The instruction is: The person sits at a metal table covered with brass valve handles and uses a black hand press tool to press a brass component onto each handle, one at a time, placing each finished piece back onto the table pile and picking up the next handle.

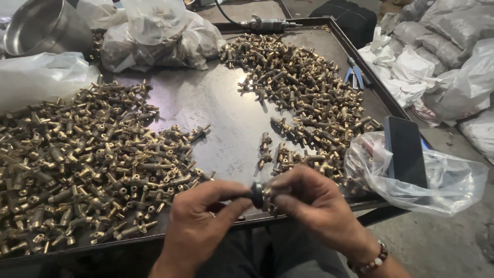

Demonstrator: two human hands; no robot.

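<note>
My left hand (198,226) and my right hand (314,206) meet at the near edge of a dark metal table (216,110). Together they pinch a small fitting with a dark round cap (259,193) between thumbs and fingertips. A large heap of small brass valve fittings (87,164) covers the table's left side. A second pile of brass fittings (303,98) spreads over the right side, reaching down close to my right hand. A beaded bracelet (371,262) sits on my right wrist.
A clear plastic bag (442,185) with a dark phone (406,152) on it lies at the table's right corner. A steel bucket (41,28) and plastic bags (159,36) stand at the back. Blue-handled pliers (355,76) and an air tool (262,23) lie near the far edge. White sacks (442,56) are piled at the right.
</note>
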